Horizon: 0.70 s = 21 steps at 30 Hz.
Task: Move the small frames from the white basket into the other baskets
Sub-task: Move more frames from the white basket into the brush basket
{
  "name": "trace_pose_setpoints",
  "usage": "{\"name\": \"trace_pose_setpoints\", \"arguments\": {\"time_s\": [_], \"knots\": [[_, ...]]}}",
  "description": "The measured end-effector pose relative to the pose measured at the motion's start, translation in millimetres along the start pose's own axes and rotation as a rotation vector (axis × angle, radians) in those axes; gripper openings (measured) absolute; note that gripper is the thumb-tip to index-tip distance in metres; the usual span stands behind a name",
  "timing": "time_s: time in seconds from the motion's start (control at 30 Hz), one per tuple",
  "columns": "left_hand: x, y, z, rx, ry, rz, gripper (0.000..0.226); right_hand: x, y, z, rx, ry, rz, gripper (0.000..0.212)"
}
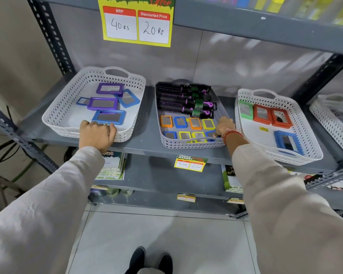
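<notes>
**Item:** small frames (195, 123), mirror-faced with coloured plastic rims: orange, blue, yellow. Eight lie flat in two rows in the front half of the middle basket (188, 144).

**Handling, as judged:** light and rigid. The glossy faces are likely slippery and the mirrors breakable. Best pinched by the raised rim on opposite edges, one at a time.

**Hands:** left hand (96, 135) is curled over the front rim of the left basket (53, 115). Right hand (225, 126) dips its fingers to the blue frame (210, 133) in the front right corner; I cannot tell whether they have closed on it.

**Surroundings:** hairbrushes (178, 99) fill the rear half, just beside the back row. The neighbouring frames and the basket wall crowd the corner. The left basket holds larger purple and blue frames (103, 103); the right basket (285, 159) holds green, red and blue frames. All stand on a grey shelf (147, 143).
</notes>
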<state>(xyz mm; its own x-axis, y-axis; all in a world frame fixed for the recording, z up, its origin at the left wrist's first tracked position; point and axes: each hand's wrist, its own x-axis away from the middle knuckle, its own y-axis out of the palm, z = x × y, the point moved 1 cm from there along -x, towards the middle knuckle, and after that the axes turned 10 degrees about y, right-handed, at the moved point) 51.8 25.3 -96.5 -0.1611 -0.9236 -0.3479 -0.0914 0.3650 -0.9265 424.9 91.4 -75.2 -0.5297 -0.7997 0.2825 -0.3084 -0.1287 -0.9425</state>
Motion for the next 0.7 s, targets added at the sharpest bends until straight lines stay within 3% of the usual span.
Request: {"name": "trace_pose_setpoints", "arguments": {"time_s": [0.27,0.37,0.47,0.7], "knots": [[0,-1,1,0.006,0.004,0.000,0.065,4,-2,-6,0.021,-0.026,0.032,0.039],[1,-1,1,0.008,0.006,0.023,0.064,12,-17,-23,0.027,-0.079,0.129,0.038],[-1,0,-1,0.006,0.010,0.033,0.064,24,-38,-58,0.007,-0.157,0.215,0.040],[-3,-4,-8,-0.020,0.089,0.028,0.054,55,-37,-176,-0.053,-0.433,0.175,0.036]]}}
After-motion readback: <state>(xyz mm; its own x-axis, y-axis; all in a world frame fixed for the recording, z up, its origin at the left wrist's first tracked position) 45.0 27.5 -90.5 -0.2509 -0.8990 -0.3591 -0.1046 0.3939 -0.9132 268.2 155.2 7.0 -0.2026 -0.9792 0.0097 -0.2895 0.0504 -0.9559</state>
